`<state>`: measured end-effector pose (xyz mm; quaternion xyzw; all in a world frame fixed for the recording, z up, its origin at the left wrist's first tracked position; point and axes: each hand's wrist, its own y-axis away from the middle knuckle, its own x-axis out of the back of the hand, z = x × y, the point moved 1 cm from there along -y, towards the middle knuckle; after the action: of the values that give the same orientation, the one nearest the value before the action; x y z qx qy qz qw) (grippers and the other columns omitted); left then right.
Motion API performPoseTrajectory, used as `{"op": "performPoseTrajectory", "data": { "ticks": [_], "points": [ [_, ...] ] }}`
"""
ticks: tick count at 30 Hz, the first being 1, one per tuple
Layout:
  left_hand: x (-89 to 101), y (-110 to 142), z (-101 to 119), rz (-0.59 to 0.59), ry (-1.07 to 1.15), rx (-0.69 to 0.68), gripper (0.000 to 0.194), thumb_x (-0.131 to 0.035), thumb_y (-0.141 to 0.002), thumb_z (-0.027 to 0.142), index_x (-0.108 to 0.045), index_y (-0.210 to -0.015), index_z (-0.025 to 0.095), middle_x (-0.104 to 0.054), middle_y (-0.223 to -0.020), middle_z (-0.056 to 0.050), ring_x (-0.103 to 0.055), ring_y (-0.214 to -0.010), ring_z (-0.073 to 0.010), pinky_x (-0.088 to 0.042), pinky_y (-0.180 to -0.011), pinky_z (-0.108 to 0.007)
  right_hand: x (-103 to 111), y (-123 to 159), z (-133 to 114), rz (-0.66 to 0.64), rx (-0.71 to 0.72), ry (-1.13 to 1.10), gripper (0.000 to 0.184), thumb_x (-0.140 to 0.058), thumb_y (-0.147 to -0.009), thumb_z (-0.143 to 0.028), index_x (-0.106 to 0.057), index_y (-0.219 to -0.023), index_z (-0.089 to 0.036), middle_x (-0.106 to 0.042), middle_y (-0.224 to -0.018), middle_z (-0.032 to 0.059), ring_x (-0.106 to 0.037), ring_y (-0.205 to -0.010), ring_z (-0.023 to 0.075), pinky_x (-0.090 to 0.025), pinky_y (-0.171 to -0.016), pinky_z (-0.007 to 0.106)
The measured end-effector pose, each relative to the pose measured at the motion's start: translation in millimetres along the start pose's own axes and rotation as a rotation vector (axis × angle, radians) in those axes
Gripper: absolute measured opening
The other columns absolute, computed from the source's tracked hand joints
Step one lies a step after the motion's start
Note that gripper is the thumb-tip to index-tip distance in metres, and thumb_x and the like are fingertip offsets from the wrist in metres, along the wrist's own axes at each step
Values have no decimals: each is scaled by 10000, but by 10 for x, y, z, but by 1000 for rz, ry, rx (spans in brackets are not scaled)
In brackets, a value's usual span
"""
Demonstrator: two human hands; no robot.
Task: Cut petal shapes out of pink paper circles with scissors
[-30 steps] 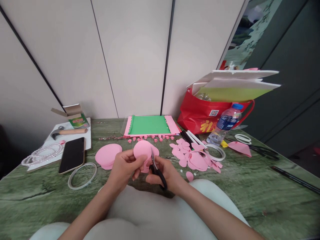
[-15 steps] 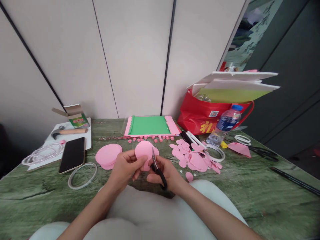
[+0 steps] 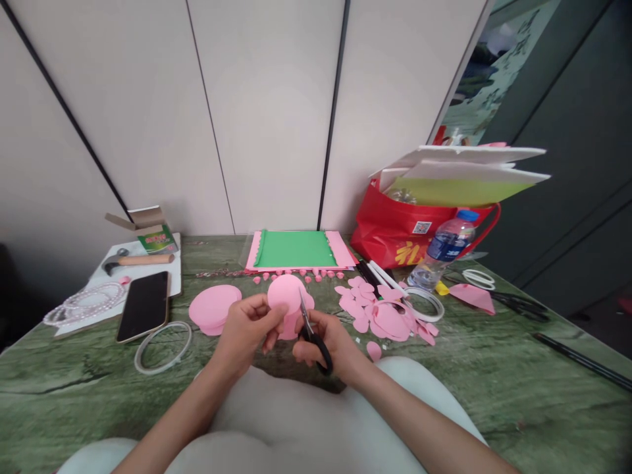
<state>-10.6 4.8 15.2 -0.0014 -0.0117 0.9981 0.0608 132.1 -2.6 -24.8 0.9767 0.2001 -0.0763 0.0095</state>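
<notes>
Between finger and thumb, my left hand (image 3: pixel 251 331) pinches a pink paper piece (image 3: pixel 285 291) with a rounded top. My right hand (image 3: pixel 328 345) is closed around small scissors (image 3: pixel 316 339) with black handles. Their blades point up and lie against the right side of the paper; whether they are fully closed is hard to make out. More pink paper shows below and to the right of the blades. A stack of pink paper circles (image 3: pixel 214 307) lies left of my left hand. Cut pink petal shapes (image 3: pixel 356 304) are heaped to the right.
A phone (image 3: pixel 143 307), a tape roll (image 3: pixel 162 347), bead strings (image 3: pixel 83 305) and a hammer (image 3: pixel 143 261) lie left. Green paper (image 3: pixel 295 249) lies at the back. Right are a red bag (image 3: pixel 380 224), a water bottle (image 3: pixel 444 249), another tape roll (image 3: pixel 425 305) and black pencils (image 3: pixel 582 359).
The scissors and my right hand have shifted very slightly to the right and down against the paper. My left hand keeps its pinch almost in place.
</notes>
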Motion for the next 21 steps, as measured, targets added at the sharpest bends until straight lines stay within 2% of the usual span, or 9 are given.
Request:
{"op": "performPoseTrajectory", "data": {
  "ticks": [5, 12, 21],
  "points": [
    [7, 0, -2, 20, 37, -19, 252, -673, -668, 317, -529, -559, 141, -518, -424, 58, -376, -276, -23, -261, -283, -140, -5, 9, -32, 5, -3, 18, 381, -749, -511, -353, -473, -710, -182, -525, -443, -70, -427, -357, 73, -312, -360, 182],
    [-11, 9, 27, 28, 96, -29, 252, -661, -681, 342, -524, -594, 150, -546, -461, 52, -415, -288, -45, -287, -277, -155, -4, 15, -12, -23, -1, -18, 396, -765, -508, -365, -476, -705, -180, -482, -422, -90, -440, -353, 75, -367, -385, 200],
    [11, 6, -13, -1, -72, -33, 279, -663, -677, 306, -508, -510, 145, -493, -400, 55, -375, -291, -32, -252, -288, -147, -3, 1, 45, -59, 44, 13, 434, -776, -505, -380, -478, -748, -179, -517, -502, -69, -452, -407, 75, -333, -397, 189]
  ]
}}
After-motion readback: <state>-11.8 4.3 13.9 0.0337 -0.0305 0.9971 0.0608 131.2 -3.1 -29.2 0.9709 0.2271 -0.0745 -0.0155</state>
